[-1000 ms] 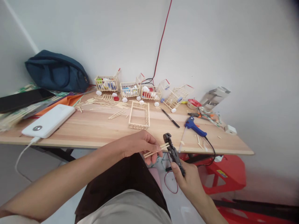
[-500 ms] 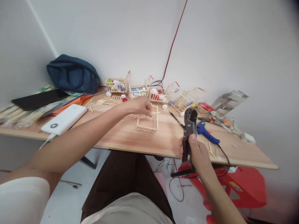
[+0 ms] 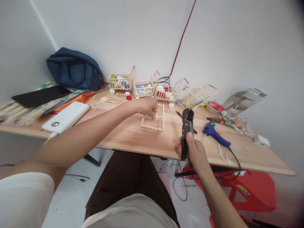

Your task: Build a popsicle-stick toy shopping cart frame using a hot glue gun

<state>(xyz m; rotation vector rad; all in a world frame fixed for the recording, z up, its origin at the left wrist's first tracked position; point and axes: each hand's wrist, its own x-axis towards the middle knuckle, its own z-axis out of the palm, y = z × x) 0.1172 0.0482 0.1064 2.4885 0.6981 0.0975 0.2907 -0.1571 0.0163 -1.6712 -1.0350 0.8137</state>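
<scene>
My left hand (image 3: 146, 107) reaches over the wooden table (image 3: 123, 136), fingers curled closed at the near left rim of an open stick frame (image 3: 154, 122). Whether thin sticks are still pinched in it is hidden. My right hand (image 3: 191, 152) grips the handles of black cutting pliers (image 3: 186, 125), held upright at the table's front edge, jaws up.
Several small stick carts (image 3: 142, 87) with coloured caps line the back wall. A blue glue gun (image 3: 215, 134), a black pen, loose sticks (image 3: 106, 101), a white power bank (image 3: 66, 117), a dark phone and a blue bag (image 3: 73, 69) lie around. A red stool (image 3: 251, 190) stands under the right side.
My left hand went from my lap, where it held sticks at the pliers' jaws, forward to the stick frame. My right hand raised the pliers upright near the table edge.
</scene>
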